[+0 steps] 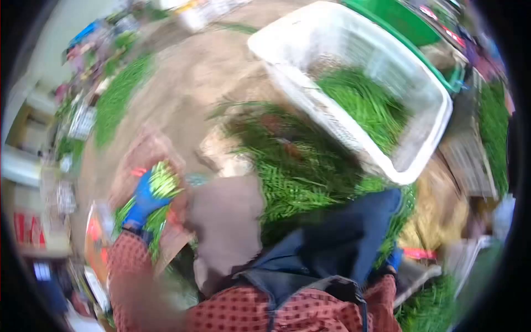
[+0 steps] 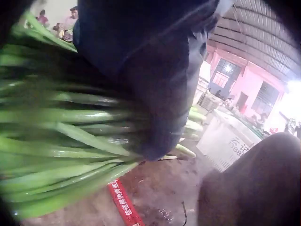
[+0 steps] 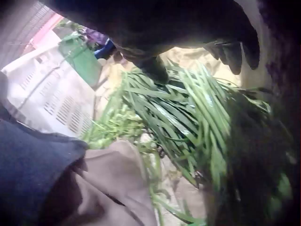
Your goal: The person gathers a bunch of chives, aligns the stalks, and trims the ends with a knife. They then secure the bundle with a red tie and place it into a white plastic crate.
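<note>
My left hand [image 1: 145, 200], in a blue glove, grips a bundle of garlic chives [image 1: 165, 180] at the left of the head view. In the left wrist view, the dark-looking glove [image 2: 155, 89] wraps over the long green leaves [image 2: 70, 136], and pale stem ends stick out past it. My right hand [image 1: 395, 259], gloved too, is low at the right, mostly hidden beside the dark apron. In the right wrist view its fingers [image 3: 233, 59] are spread apart, close over a pile of loose chives [image 3: 188, 108].
A white plastic crate [image 1: 293, 83] holding more chives stands ahead on the right, with a green tub [image 1: 398, 22] behind it. Loose chives [image 1: 298, 182] lie before my knees. A red printed tape [image 2: 124, 202] lies below the left bundle. A yellowish sack [image 1: 437, 210] is at the right.
</note>
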The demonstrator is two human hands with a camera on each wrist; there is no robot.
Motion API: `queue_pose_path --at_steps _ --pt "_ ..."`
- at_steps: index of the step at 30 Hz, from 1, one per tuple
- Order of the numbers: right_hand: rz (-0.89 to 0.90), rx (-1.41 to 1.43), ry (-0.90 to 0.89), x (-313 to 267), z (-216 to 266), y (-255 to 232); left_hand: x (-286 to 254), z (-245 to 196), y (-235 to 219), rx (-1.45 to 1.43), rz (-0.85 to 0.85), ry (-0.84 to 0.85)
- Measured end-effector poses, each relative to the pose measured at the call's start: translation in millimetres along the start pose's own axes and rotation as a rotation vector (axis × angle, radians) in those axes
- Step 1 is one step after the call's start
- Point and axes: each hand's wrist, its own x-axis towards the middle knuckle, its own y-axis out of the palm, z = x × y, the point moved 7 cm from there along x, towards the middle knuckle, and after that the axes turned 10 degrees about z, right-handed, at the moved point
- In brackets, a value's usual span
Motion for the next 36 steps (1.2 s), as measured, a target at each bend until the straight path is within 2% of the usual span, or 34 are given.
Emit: queue_pose_path --at_steps 1,2,3,4,5,6,8,9,10,11,12,13,15,16,17,19,20,22,23,24,25,26,27,29,31,33,34,36 --pt "-0.121 0.109 0.033 14 45 -19 2 21 2 -0.322 0.028 -0.085" --pt "-0.248 0.216 0.078 20 89 -71 10 36 -1 -0.119 0.034 -0.062" --pt "-0.181 0.218 0.023 19 150 -85 -2 48 -7 -0.288 -0.104 -0.018" --pt "-0.244 0.051 -0.223 8 221 -119 -14 -10 -18 0.229 -0.239 -0.051" --pt "-0.329 -0.110 -0.466 19 351 -143 -20 -5 -22 0.223 -0.277 -0.073" --pt "-0.321 -0.108 -0.499 -13 435 -127 -23 0 -25 0.342 -0.299 -0.104" --pt "-0.161 0.058 -0.805 -62 640 -92 -23 12 -24 0.572 -0.323 -0.155" --pt "-0.077 0.132 -0.952 -117 711 -81 -21 16 -23 0.681 -0.331 -0.180" --pt "0.269 0.382 -0.756 -91 736 -46 -20 14 -24 0.664 -0.347 -0.182" --pt "0.607 0.614 -0.526 -83 761 -2 -20 15 -26 0.652 -0.290 -0.258" --pt "0.745 0.364 -0.750 -111 804 30 -20 18 -26 0.638 -0.229 -0.332" --pt "0.871 0.102 -0.961 -169 845 69 -22 19 -29 0.627 -0.239 -0.332" --pt "1.224 0.374 -0.781 -246 881 126 -20 23 -29 0.524 -0.192 -0.324" --pt "1.218 0.286 -1.053 -251 887 165 -20 18 -31 0.542 -0.165 -0.340" --pt "1.198 0.193 -1.321 -257 889 201 -21 18 -32 0.533 -0.170 -0.340" --pt "0.973 -0.175 -1.733 -298 915 228 -21 18 -34 0.511 -0.165 -0.310" --pt "0.975 -0.182 -1.733 -302 917 250 -23 12 -36 0.476 -0.210 -0.292" --pt "0.834 -0.294 -1.833 -301 911 302 -24 16 -38 0.461 -0.208 -0.267" --pt "0.836 -0.302 -1.834 -296 905 318 -23 17 -37 0.449 -0.203 -0.244" --pt "0.744 -0.346 -1.896 -294 900 329 -23 20 -38 0.424 -0.196 -0.209" --pt "0.650 -0.391 -1.956 -301 903 328 -25 17 -41 0.417 -0.201 -0.210" --pt "0.642 -0.329 -2.041 -307 907 319 -28 12 -44 0.419 -0.159 -0.225" --pt "0.648 -0.338 -2.045 -308 909 314 -29 12 -44 0.420 -0.115 -0.238" --pt "0.627 -0.550 -1.887 -306 914 307 -35 12 -49 0.458 -0.130 -0.202" --pt "0.595 -0.547 -1.917 -311 914 306 -42 11 -53 0.554 -0.041 -0.272" --pt "0.699 -0.621 -2.054 -334 911 303 -50 16 -59 0.489 -0.028 -0.222" --pt "0.533 -0.804 -2.072 -342 907 310 -53 20 -59 0.468 0.012 -0.228" --pt "0.533 -0.723 -2.043 -344 905 323 -54 23 -54 0.447 0.055 -0.239"
